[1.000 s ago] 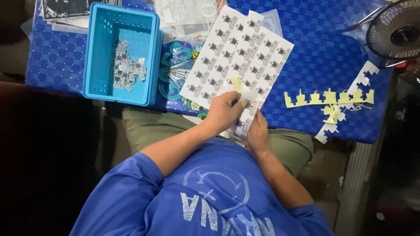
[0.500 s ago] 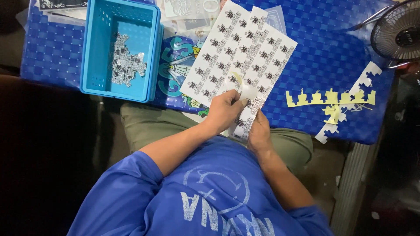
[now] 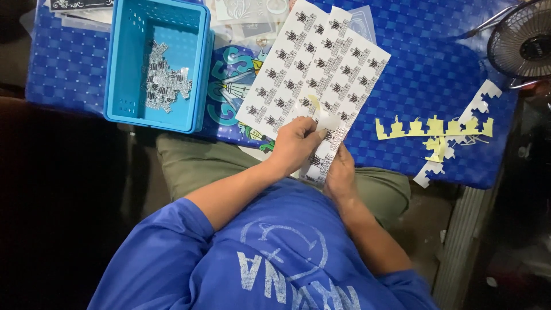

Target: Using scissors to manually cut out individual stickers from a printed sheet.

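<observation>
On sticker sheet, both hands, pinching.

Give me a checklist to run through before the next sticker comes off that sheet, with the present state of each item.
1. Left hand pinches the lifted strip: ok.
2. Right hand steadies the sticker sheet at its near edge: ok.
3. Sheet lies flat on the blue table: ok, though its near end overhangs.
4. Blue basket within reach, stickers inside: ok.
5. Yellow scraps clear of the sheet: ok.
6. Firmness of the grip on the strip: cannot tell.
</observation>
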